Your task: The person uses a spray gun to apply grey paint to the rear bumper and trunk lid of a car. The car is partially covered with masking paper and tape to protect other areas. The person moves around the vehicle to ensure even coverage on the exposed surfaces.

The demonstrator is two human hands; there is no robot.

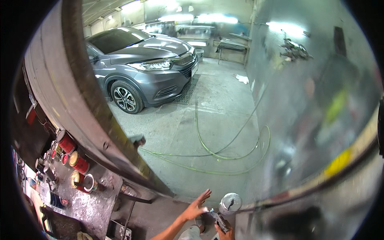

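Observation:
At the lower middle of the head view, my right hand [227, 233] is closed round the handle of a spray gun [218, 219]. A round, light-coloured cup [231, 203] with a dark mark on its lid sits on top of the gun. My left hand [195, 208] is open just left of the gun, its fingers stretched out and apart. Its thumb reaches toward the front of the gun; whether it touches cannot be told. Part of my right hand's grip is hidden by the gun and the lower edge.
Beyond a doorway frame [86, 88] stands a grey car [160, 76]. A green hose [204, 172] loops across the floor. On the left, a stained workbench [94, 212] bears several paint cans [79, 162]. A smeared wall [304, 120] rises on the right.

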